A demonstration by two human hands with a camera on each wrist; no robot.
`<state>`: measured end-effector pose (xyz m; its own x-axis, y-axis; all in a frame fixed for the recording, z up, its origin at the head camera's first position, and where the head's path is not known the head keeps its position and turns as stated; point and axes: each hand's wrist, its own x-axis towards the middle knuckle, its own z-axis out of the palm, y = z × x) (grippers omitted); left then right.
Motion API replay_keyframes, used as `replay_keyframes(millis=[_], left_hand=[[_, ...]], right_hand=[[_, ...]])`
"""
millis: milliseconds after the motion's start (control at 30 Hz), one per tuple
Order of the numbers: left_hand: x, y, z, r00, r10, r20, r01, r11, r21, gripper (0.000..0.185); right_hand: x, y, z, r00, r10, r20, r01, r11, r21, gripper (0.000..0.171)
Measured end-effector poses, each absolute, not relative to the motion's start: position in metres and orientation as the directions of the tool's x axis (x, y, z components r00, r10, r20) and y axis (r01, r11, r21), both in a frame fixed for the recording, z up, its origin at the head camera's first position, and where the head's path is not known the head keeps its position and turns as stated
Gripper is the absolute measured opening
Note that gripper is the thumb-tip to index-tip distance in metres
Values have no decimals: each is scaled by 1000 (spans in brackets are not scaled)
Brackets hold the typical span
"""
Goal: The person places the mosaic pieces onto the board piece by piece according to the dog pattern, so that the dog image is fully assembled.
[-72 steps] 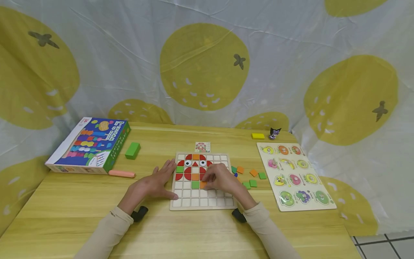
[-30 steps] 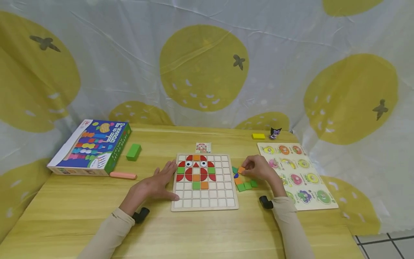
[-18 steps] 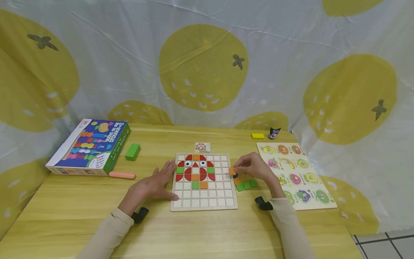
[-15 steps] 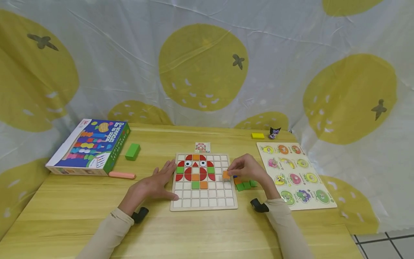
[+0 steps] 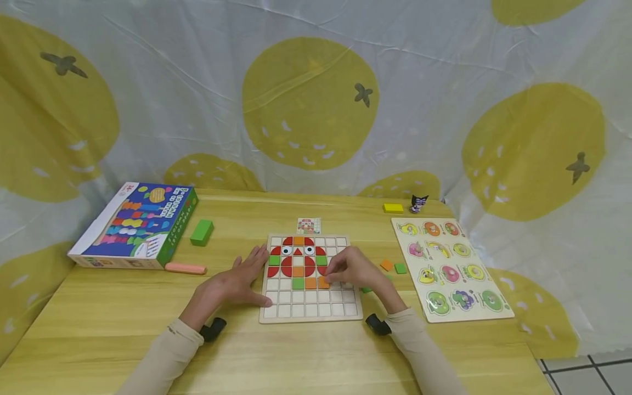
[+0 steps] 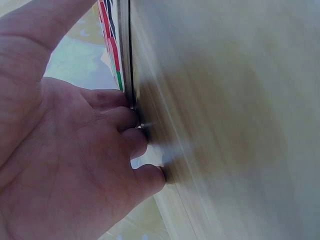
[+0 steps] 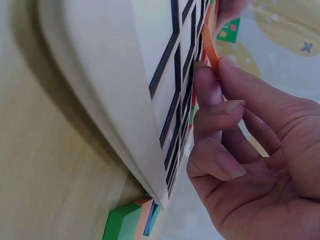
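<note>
Two hands work a wooden grid puzzle board [image 5: 311, 307] lying square to the near edge of a wooden table [image 5: 99, 329]. At the far left corner rests a toy box [image 5: 135, 225], with a green block [image 5: 202, 231] and a pink bar [image 5: 185, 268] beside it. The left hand [image 5: 232, 282] lies flat, fingers straight, steadying the board's left edge; the left wrist view shows its fingertips [image 6: 135, 120] against that edge. By the look of it, the upper rows already carry a finished face of red, green and orange pieces, while the lower rows remain bare cells, so the picture seems roughly half built. The right hand [image 5: 353, 270] pinches a flat orange square tile [image 5: 323, 282] between thumb and fingertips, lowering it into the cell just right of an orange piece already seated in the fourth row. In the right wrist view the tile [image 7: 210, 42] is tilted, one edge at the board and the other raised; being square, it has no long axis to speak of. Loose orange and green tiles [image 5: 393, 267] wait near the board's right edge, short of a fruit peg puzzle [image 5: 451, 269] toward the table's right edge.
</note>
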<state>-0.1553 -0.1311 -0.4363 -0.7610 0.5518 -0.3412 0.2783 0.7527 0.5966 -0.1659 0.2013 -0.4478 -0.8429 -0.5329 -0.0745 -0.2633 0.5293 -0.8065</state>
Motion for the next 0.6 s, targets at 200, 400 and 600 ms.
replay_keyframes(millis=[200, 400, 600], left_hand=[[-155, -131, -436, -762, 551, -340, 279, 753, 595, 123], [-154, -131, -435, -761, 552, -342, 276, 752, 599, 123], [-154, -131, -434, -760, 551, -345, 275, 754, 597, 124]], right_hand=[[-164, 197, -449, -845, -534, -42, -303, 541, -785, 6], [-159, 191, -447, -863, -502, -55, -284, 573, -769, 8], [-164, 202, -443, -873, -487, -27, -305, 588, -750, 7]])
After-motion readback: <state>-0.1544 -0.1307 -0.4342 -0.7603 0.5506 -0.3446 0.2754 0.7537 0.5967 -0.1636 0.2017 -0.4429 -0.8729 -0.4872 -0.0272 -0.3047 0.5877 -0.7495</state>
